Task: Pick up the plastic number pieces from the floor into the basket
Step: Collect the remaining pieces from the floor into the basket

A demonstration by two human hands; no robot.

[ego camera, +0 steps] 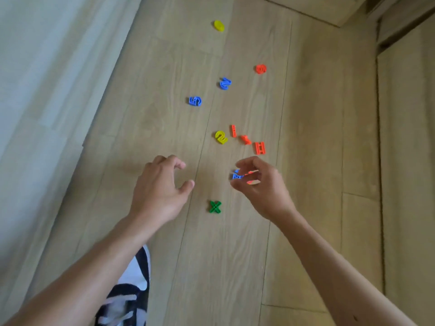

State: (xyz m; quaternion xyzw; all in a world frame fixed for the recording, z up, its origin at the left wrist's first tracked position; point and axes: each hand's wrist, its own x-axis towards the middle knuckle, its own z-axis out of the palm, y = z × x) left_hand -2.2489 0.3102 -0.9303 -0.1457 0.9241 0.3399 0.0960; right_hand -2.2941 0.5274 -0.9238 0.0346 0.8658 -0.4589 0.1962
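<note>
Head view, looking down at a wooden floor. The right hand was narrowed to a pinch, thumb and curled fingers gripping a blue piece with a blurred orange-red piece pressed just beside it; whether either still touched the floor could not be told. The left hand was over the boards beside it, fingers loosely curled and spread, holding nothing. A green X piece lay flat on the floor between the two wrists, near the right hand and apart from it. Beyond the hands sat a cluster: a yellow 2, an orange 1, a small orange piece of unclear shape, and an orange ladder-shaped piece, the last two nearly touching. Farther out lay a blue 5 and a blue 2, then a red-orange rounded piece, and farthest a yellow oval piece, each well apart from the others. A black-and-white shoe showed under the left forearm.
</note>
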